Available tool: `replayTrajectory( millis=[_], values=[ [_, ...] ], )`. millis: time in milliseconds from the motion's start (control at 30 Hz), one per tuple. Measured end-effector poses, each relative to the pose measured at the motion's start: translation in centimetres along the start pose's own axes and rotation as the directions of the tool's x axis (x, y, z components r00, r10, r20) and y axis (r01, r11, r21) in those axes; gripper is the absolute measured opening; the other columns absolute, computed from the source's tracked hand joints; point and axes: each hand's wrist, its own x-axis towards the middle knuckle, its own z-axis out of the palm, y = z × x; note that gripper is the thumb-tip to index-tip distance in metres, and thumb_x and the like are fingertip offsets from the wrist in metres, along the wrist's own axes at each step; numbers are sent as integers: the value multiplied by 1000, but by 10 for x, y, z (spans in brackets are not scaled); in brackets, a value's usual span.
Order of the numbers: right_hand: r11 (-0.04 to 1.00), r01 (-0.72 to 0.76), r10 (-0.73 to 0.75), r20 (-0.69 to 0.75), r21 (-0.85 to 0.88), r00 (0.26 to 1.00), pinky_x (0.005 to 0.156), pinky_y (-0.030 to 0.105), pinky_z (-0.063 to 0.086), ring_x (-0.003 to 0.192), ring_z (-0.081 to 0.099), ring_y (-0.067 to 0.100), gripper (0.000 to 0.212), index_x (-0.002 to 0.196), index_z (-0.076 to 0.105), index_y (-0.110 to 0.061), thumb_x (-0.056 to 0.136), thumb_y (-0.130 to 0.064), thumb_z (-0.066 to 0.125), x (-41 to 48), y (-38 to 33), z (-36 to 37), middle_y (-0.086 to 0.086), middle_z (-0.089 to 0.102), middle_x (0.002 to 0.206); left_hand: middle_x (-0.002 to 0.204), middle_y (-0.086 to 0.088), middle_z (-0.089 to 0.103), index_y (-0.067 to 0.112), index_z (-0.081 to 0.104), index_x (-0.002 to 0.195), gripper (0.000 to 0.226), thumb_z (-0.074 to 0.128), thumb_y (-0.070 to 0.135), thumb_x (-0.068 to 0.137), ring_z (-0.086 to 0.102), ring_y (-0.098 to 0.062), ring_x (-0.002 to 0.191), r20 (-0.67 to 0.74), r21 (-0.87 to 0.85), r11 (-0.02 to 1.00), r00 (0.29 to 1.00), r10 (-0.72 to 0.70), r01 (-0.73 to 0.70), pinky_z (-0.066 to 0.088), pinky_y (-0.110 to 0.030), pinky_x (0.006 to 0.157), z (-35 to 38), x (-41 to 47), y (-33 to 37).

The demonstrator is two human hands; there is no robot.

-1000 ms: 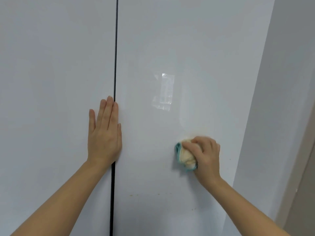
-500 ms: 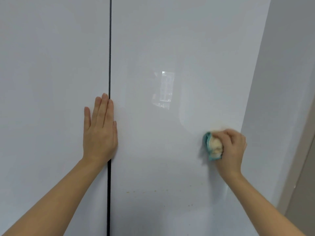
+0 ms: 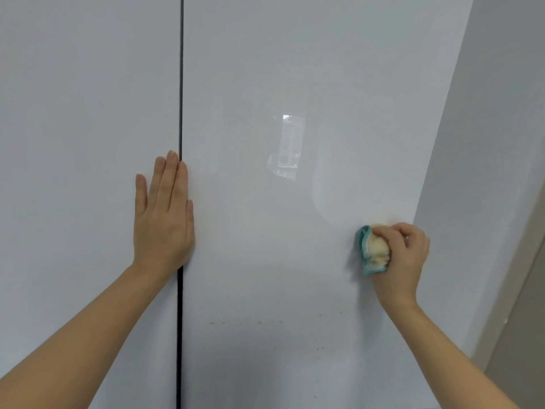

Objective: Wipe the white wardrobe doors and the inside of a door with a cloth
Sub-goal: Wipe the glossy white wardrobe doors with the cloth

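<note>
The two white wardrobe doors fill the view. The right door (image 3: 265, 69) is the one being wiped on its outer face, and the left door (image 3: 88, 84) stands shut beside it across a thin dark gap (image 3: 180, 84). The inside of a door is not in sight, so that part of the task looks not yet begun.

The left hand (image 3: 162, 219) lies flat with its fingers straight and together. It presses on the left door's right edge, and the thumb side crosses the gap. The right hand (image 3: 404, 261) is curled tight round the cloth (image 3: 374, 252), a bunched cream wad with a teal border, and holds it against the right door close to the door's right edge.

A line of small brownish specks (image 3: 259, 322) sits lower on the right door. The next pass probably has to drop down and sweep back left over them with firm pressure.

Compared with a second ago, the cloth and right hand have slid from near the door's middle to its right side. The left hand has kept its place on the seam.
</note>
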Motion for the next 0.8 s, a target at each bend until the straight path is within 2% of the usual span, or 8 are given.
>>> replayTrajectory(
  millis=[67,100,167,233,300,367,567,800],
  values=[
    [999,42,-38,110,-32,993,93,22,27,110,41,22,13,95,64,-32,86,-24,59,-50,13,0,-20,48,105,160,-17,17,-3,21,151,54,31,9,100,11,-29,150,2,-5,1000,1000,-4,4,5,-52,121,1,-1,0],
    [993,102,-89,180,-64,980,94,26,26,110,43,23,24,104,63,-34,82,-24,61,-74,20,-2,-13,48,110,161,-17,17,-3,21,151,54,31,9,100,11,-29,150,1,-7,1000,1000,-9,9,4,-51,122,1,-1,0],
    [979,195,-167,300,-67,939,93,33,28,107,45,23,49,113,58,-34,72,-12,74,-103,31,-7,-7,48,112,161,-16,16,-2,21,152,54,31,9,99,10,-28,150,2,-9,1000,1000,-20,20,3,-50,122,2,-1,0],
    [986,164,-142,327,-41,934,89,35,32,106,39,13,63,112,61,-30,63,2,84,-98,27,-7,-8,47,111,161,-15,16,-2,21,152,55,30,10,99,10,-27,150,9,-13,1000,1000,-28,28,2,-49,122,1,-1,1],
    [994,106,-107,308,21,945,85,35,38,105,37,9,64,110,67,-24,58,8,85,-82,5,-4,-10,47,110,162,-14,15,0,19,153,55,29,11,100,9,-26,151,26,-9,999,999,-39,39,1,-48,122,0,-1,2],
    [985,132,-157,281,107,947,80,34,43,102,42,12,60,111,68,-21,60,7,82,-63,-28,5,-10,48,110,162,-12,13,2,18,153,56,29,12,100,7,-25,151,57,-6,999,997,-53,54,1,-46,122,-4,0,2],
    [829,504,-553,221,242,803,68,36,41,93,53,24,36,103,72,-17,68,-11,79,-38,-133,49,6,61,101,163,-11,12,3,16,154,57,30,14,100,7,-24,151,170,-7,1000,985,-4,5,9,-49,122,-28,-15,-9],
    [840,527,-537,65,131,841,74,34,33,100,48,26,40,108,71,-23,70,-8,71,-20,-189,101,7,61,107,163,-12,12,1,19,153,57,30,19,100,8,-25,151,261,66,998,965,0,-18,12,-54,120,-37,-55,-30]
  ],
)
